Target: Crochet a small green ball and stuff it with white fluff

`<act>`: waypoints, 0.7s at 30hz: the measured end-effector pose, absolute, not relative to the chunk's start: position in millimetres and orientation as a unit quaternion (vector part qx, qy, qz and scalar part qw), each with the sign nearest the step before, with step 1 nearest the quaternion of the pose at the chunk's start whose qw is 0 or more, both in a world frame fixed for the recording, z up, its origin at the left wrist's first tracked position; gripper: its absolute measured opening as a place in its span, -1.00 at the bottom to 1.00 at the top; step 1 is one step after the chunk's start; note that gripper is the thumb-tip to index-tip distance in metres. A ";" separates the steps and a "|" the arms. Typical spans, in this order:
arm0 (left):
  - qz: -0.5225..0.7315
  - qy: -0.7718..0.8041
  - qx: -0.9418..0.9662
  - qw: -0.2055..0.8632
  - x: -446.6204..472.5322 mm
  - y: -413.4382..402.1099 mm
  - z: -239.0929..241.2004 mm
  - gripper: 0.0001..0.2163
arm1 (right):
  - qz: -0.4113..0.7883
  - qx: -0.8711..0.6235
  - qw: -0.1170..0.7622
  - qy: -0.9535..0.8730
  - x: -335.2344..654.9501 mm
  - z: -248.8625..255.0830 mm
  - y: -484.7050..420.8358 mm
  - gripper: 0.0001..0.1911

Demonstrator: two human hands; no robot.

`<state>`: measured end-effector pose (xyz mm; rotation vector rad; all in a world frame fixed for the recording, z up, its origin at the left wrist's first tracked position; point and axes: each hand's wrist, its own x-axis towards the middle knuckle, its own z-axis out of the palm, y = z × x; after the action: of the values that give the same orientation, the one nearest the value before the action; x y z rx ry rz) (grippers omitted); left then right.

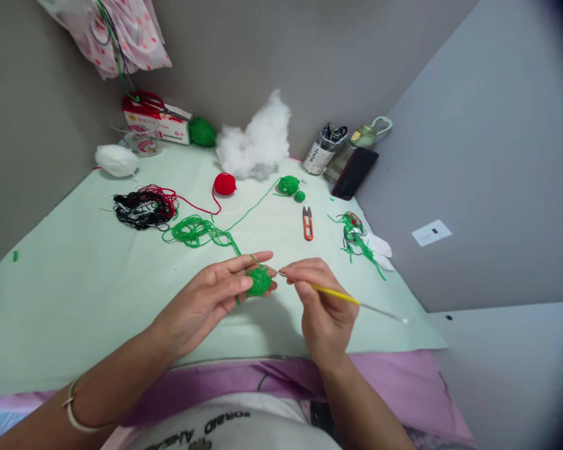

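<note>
My left hand [216,294] pinches a small green crocheted piece [259,281] between thumb and fingers, just above the table's near edge. A green strand runs from it to a loose pile of green yarn [192,231]. My right hand [321,300] is closed round a crochet hook with a yellow handle [338,294]. The hook's metal tip touches the green piece.
On the pale green table [75,294] lie orange thread snips [308,223], a red yarn ball [224,184], a small green ball [289,185], tangled black and red yarn [143,207], green scraps [356,240], white stuffing [258,144], a jar [319,153] and a phone [355,172].
</note>
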<state>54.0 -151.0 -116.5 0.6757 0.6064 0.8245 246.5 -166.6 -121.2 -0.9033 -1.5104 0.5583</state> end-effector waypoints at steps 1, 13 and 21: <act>0.386 0.287 0.321 0.816 51.6 -149.5 -117.2 -0.63 | 0.283 -0.389 0.610 -0.629 248.5 -120.2 -165.5 -0.78; 0.342 0.307 0.415 0.785 48.7 -151.7 -126.8 -0.60 | 0.474 -0.331 0.598 -0.555 250.8 -120.9 -160.3 -0.86; 0.384 0.326 0.369 0.781 56.6 -156.8 -127.0 -0.56 | 0.314 -0.345 0.576 -0.671 242.4 -128.9 -164.5 -0.75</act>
<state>56.6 -156.8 -127.0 0.7970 0.7033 0.8289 242.4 -164.5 -128.9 -0.8071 -1.5719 0.7346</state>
